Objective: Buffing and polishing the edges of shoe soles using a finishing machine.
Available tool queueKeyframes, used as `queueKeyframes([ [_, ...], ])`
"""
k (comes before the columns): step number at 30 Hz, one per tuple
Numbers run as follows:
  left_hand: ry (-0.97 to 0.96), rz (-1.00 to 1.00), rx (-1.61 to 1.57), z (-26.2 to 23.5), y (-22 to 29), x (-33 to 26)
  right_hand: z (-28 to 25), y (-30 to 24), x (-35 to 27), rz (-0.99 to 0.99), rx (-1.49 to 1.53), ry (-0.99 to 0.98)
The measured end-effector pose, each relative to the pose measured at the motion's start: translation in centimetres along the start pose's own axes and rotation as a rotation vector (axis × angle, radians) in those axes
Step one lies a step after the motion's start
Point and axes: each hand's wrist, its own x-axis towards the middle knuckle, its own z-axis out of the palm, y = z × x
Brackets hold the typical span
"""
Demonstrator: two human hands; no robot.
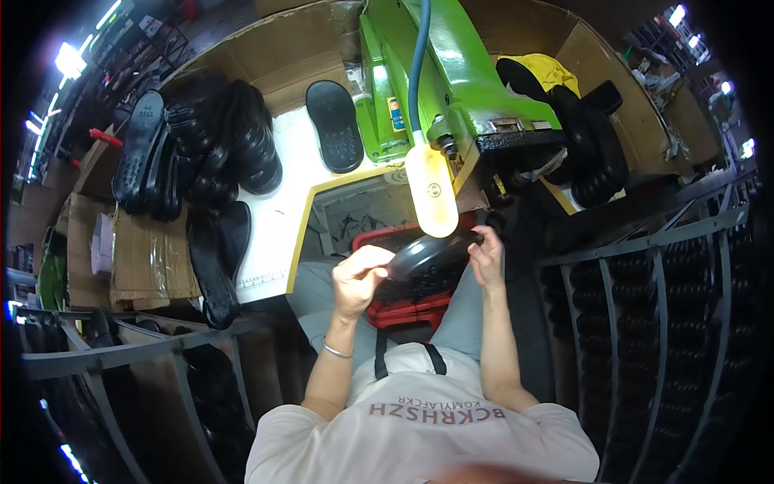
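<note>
A glossy black shoe sole point(421, 257) is held up in front of my lap, slightly blurred. My left hand point(358, 281) grips its left end between thumb and fingers. At the other end my right hand point(487, 256) has its fingers closed round the edge, up close to the machine. Just above the sole hangs a pale yellow lamp head point(433, 194) on a blue flexible neck. Below it, between my legs, sits a red crate point(413, 310) with dark contents that I cannot make out.
A green machine point(459, 73) stands ahead on the white table point(278, 210), whose cut-out is edged in yellow. One sole point(334, 125) lies left of the machine; stacked black soles point(210, 133) fill the table's left. Cardboard point(153, 254) surrounds it. Metal racks point(637, 250) flank me.
</note>
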Motion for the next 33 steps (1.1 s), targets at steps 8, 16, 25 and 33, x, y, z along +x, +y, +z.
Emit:
queueKeyframes([
  [8,0.116,-0.256,-0.142,6.4,0.4,0.7,-1.2,6.0,-3.4,0.188,0.316,0.055],
  [16,0.030,-0.165,-0.290,8.2,-0.9,-0.7,0.2,7.7,-4.8,0.287,0.529,0.117],
  [25,0.024,-0.078,0.234,5.2,-3.0,-1.2,4.9,4.2,-4.0,0.192,0.173,-0.099],
  [33,-0.258,0.272,0.515,-0.2,2.6,-1.7,13.5,-8.9,-3.3,-0.584,-0.988,-0.517],
])
